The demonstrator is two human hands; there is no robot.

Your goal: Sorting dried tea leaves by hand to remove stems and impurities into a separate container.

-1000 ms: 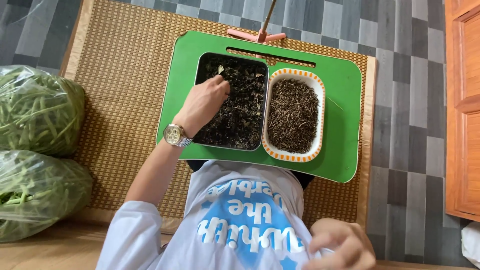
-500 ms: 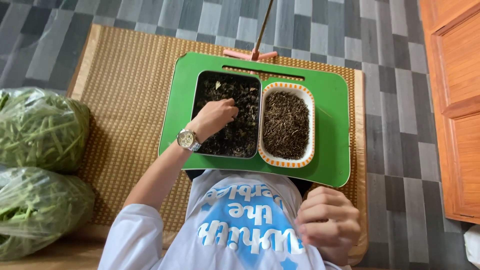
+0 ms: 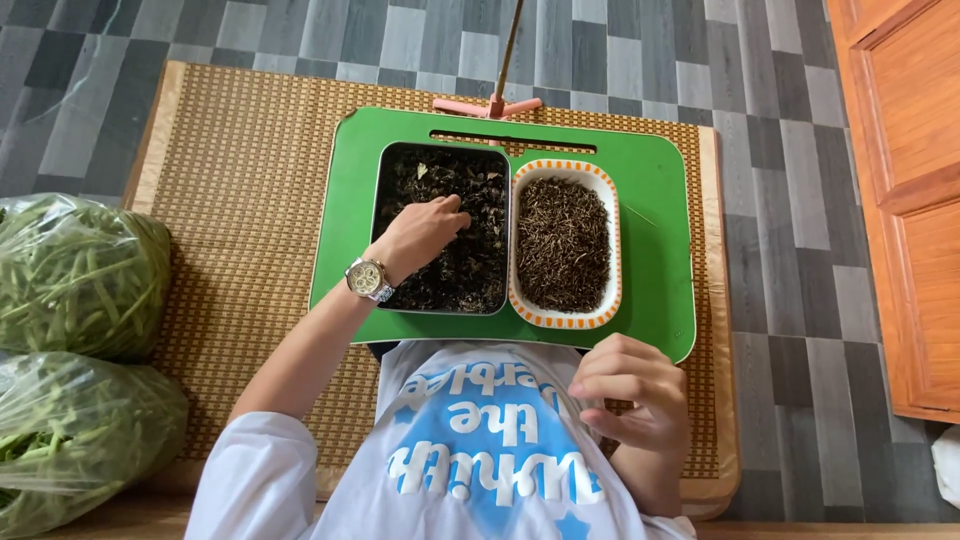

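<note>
A green lap table stands on a woven mat in front of me. On it sit a metal tray of dark dried leaves and a white dish with an orange-striped rim full of thin brown stems. My left hand, with a wristwatch, reaches into the metal tray, its fingertips pinched together in the leaves. My right hand hovers over my shirt just below the table's front edge, fingers curled in; nothing shows in it.
Two clear plastic bags of green beans lie at the left beside the woven mat. A pink stand with a thin pole rises behind the table. A wooden door runs along the right over a grey tiled floor.
My right hand has risen from my lap toward the table's front edge. My left hand has stayed in the metal tray, shifting slightly among the leaves.
</note>
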